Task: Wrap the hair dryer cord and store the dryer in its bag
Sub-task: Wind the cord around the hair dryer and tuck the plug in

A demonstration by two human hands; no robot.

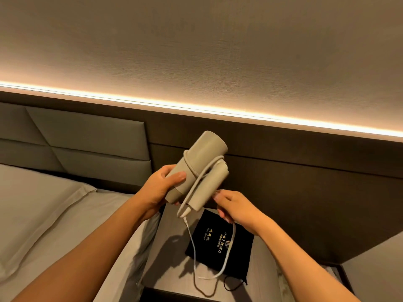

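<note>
Hotel bedroom: bed (43, 214), padded headboard (87, 136).

Dim warm room; glowing light strip (196, 107); wide-angle bending

Padded headboard (87, 136), bed (43, 214), nightstand (172, 234), glowing wall light strip (196, 107).

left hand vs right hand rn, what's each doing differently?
The left hand grips the hair dryer by its barrel, held up; the right hand pinches the cord beside the folded handle. Left sits higher, right lower, above the black bag. Both are bare and working the same dryer.
</note>
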